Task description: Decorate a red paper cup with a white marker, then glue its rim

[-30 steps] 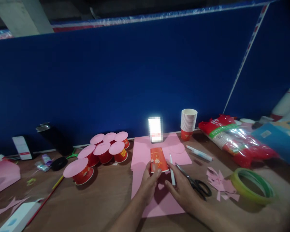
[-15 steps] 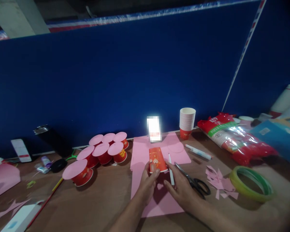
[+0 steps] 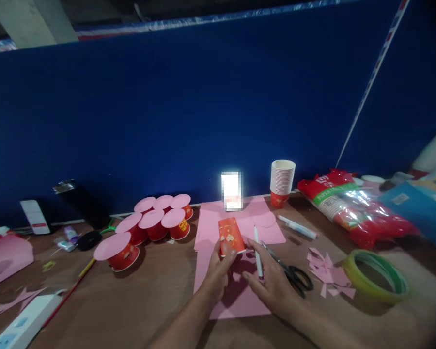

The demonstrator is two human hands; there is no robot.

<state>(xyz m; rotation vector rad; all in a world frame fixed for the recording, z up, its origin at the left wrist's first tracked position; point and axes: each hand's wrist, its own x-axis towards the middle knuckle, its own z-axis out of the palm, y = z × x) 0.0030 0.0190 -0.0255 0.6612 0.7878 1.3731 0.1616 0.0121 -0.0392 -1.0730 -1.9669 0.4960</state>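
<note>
My left hand [image 3: 220, 271] is closed around a red paper cup [image 3: 231, 236] with gold print, its thumb across the side and the wide rim tilted toward me. A slim white marker [image 3: 257, 254] with a dark lower end crosses the fingers of my right hand [image 3: 271, 278]. That hand seems to hold it loosely, with thumb and index finger apart; the exact grip is unclear. The right index fingertip is close beside the cup's rim. Under both hands lie pink paper sheets [image 3: 232, 305]. Black-handled scissors [image 3: 294, 276] lie just right of the right hand.
Several upturned red cups [image 3: 123, 257] topped with pink discs stand left. Behind are a lit phone [image 3: 231, 191] and a cup stack [image 3: 282, 182]. Right lie another marker [image 3: 298, 228], pink scraps [image 3: 329, 274], a tape roll [image 3: 376, 276] and a bagged cup pack [image 3: 352, 203]. A power strip [image 3: 27, 325] lies front left.
The cup has shifted slightly left and tilted a little more in my left hand. My right fingers have drawn slightly apart from it. The view has moved a little.
</note>
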